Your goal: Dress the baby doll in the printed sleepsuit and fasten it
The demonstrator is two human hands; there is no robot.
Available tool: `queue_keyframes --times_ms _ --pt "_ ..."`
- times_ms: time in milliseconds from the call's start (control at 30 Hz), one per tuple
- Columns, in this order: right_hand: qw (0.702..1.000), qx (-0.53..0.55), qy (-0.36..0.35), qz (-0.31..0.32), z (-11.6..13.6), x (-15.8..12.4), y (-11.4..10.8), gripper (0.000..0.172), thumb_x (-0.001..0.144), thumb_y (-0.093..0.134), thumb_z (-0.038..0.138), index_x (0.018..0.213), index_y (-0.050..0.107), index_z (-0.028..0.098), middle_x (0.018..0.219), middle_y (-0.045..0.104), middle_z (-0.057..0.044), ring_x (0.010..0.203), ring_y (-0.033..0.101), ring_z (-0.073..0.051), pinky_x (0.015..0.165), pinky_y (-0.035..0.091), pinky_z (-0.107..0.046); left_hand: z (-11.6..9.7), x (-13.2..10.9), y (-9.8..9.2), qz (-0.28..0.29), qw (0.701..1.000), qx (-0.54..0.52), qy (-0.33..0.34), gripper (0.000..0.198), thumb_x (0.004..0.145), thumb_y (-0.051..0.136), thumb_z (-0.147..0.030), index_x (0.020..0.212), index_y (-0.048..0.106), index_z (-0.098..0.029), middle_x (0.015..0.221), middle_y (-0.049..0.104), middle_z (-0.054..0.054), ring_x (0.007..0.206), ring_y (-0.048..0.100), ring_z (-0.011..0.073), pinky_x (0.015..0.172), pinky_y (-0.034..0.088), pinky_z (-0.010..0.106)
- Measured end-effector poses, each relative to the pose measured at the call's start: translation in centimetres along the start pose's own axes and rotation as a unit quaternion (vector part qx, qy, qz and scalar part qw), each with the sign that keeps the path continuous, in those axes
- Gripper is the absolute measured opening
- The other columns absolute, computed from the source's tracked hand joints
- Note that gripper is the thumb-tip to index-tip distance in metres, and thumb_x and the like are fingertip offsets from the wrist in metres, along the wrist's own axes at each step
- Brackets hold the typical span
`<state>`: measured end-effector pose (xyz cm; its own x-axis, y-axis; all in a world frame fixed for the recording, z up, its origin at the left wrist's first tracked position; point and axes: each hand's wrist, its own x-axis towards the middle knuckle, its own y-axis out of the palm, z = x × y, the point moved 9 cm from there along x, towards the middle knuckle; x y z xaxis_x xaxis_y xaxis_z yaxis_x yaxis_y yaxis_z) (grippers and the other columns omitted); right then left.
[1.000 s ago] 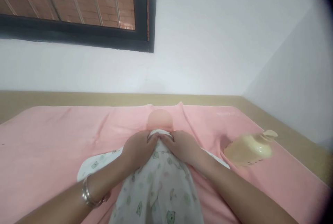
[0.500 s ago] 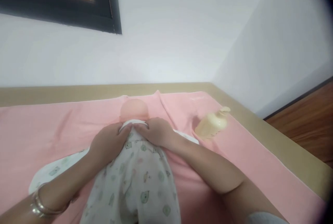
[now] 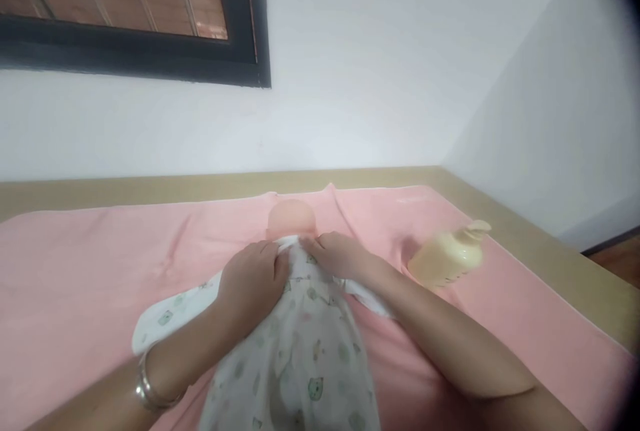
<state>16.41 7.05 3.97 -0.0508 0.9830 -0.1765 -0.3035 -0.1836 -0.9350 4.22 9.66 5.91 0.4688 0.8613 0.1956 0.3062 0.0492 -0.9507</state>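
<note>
A white baby garment [image 3: 305, 331] with small green animal prints lies on the pink sheet, its sleeves spread to both sides. My left hand [image 3: 253, 284] has its fingers closed on the left side of the neckline. On the other side, my right hand [image 3: 340, 256] pinches the same neckline, its thumb close to my left hand. Just beyond the collar a smooth, rounded, skin-coloured head [image 3: 291, 216], seemingly a doll's, shows only its top. The rest of it is hidden by the garment and my hands.
A pale yellow baby bottle [image 3: 445, 259] lies tilted on the pink sheet [image 3: 90, 257], to the right of my right forearm. Behind the bed's tan edge [image 3: 225, 184] rises a white wall [image 3: 350, 84] with a dark-framed window [image 3: 250, 31] at upper left.
The view has shifted, so everything sits farther right in the picture. Both hands stay at the neckline, with my left hand's thumb now more bent over the cloth.
</note>
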Motion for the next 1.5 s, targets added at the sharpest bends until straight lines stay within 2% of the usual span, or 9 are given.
queue_keyframes --times_ms 167,367,533,700,767,900,1100,1300,1500 --pt "0.988 -0.059 -0.065 -0.124 1.7 -1.2 -1.9 0.057 0.095 0.015 0.05 0.091 0.06 0.015 0.083 0.064 -0.01 0.075 0.058 -0.02 0.065 0.036 -0.029 0.5 0.5 1.2 0.07 0.997 -0.03 0.007 0.045 0.091 0.024 -0.039 0.069 0.059 -0.022 0.07 0.063 0.003 0.063 0.055 0.0183 0.058 0.032 0.027" --pt "0.999 -0.017 -0.025 -0.019 0.3 -0.2 0.3 0.053 0.097 0.015 0.036 0.077 0.06 0.016 0.077 0.064 -0.007 0.069 0.057 -0.016 0.061 0.034 -0.027 -0.2 0.0 -0.5 -0.042 0.999 0.03 0.004 0.042 0.089 0.029 -0.039 0.06 0.051 -0.019 0.062 0.057 0.004 0.06 0.05 0.0175 0.057 0.031 0.028" --pt "0.985 -0.07 -0.058 -0.145 1.6 -1.4 -1.5 0.039 0.094 0.026 0.034 0.085 0.059 0.017 0.081 0.063 -0.007 0.074 0.055 -0.019 0.064 0.032 -0.028 1.1 0.3 1.0 0.026 0.998 -0.047 -0.033 0.048 0.091 0.022 -0.041 0.059 0.051 -0.019 0.059 0.054 0.003 0.054 0.047 0.0155 0.052 0.029 0.027" --pt "0.998 -0.052 -0.024 -0.028 0.5 -0.1 0.2 0.051 0.096 0.018 0.037 0.079 0.062 0.018 0.076 0.064 -0.007 0.067 0.056 -0.017 0.058 0.03 -0.027 0.0 -0.3 -0.4 -0.056 0.998 -0.013 0.033 0.042 0.091 0.027 -0.034 0.062 0.052 -0.018 0.064 0.056 0.004 0.062 0.049 0.0164 0.06 0.031 0.028" --pt "0.991 -0.099 -0.048 -0.073 1.8 -0.8 -0.5 0.041 0.094 0.026 0.034 0.078 0.06 0.017 0.073 0.062 -0.007 0.066 0.054 -0.018 0.057 0.029 -0.028 0.2 -0.3 -0.4 -0.065 0.997 -0.02 0.026 0.04 0.091 0.028 -0.034 0.063 0.052 -0.018 0.065 0.057 0.004 0.063 0.049 0.0164 0.059 0.031 0.028" --pt "0.973 -0.123 -0.075 -0.178 3.5 -2.4 -1.8 0.03 0.09 0.034 0.028 0.076 0.057 0.018 0.074 0.061 -0.007 0.069 0.054 -0.018 0.059 0.029 -0.028 1.3 -0.2 1.1 0.008 0.998 -0.064 -0.028 0.045 0.092 0.025 -0.04 0.062 0.052 -0.018 0.063 0.057 0.003 0.056 0.048 0.0152 0.053 0.027 0.027" --pt "0.995 -0.086 -0.019 -0.042 0.3 0.5 0.4 0.041 0.094 0.026 0.028 0.073 0.06 0.018 0.071 0.062 -0.006 0.062 0.055 -0.016 0.052 0.026 -0.026 0.2 -0.9 -0.4 -0.089 0.995 -0.042 0.034 0.039 0.091 0.03 -0.034 0.063 0.053 -0.019 0.068 0.059 0.004 0.068 0.051 0.017 0.064 0.033 0.029" --pt "0.972 -0.142 -0.086 -0.166 3.8 -2.7 -1.7 0.03 0.09 0.034 0.027 0.075 0.058 0.018 0.071 0.061 -0.007 0.065 0.053 -0.019 0.054 0.025 -0.028 1.5 -0.1 1.0 -0.009 0.996 -0.087 -0.025 0.044 0.092 0.024 -0.036 0.06 0.048 -0.019 0.061 0.056 0.002 0.054 0.046 0.0147 0.053 0.028 0.027" --pt "0.98 -0.169 -0.09 -0.05 1.7 -0.3 0.3 0.024 0.088 0.038 0.022 0.075 0.058 0.018 0.069 0.061 -0.005 0.058 0.052 -0.017 0.051 0.023 -0.027 0.5 -0.9 -0.5 -0.098 0.994 -0.034 0.023 0.038 0.089 0.032 -0.034 0.056 0.042 -0.019 0.06 0.053 0.002 0.06 0.046 0.0149 0.058 0.029 0.027"
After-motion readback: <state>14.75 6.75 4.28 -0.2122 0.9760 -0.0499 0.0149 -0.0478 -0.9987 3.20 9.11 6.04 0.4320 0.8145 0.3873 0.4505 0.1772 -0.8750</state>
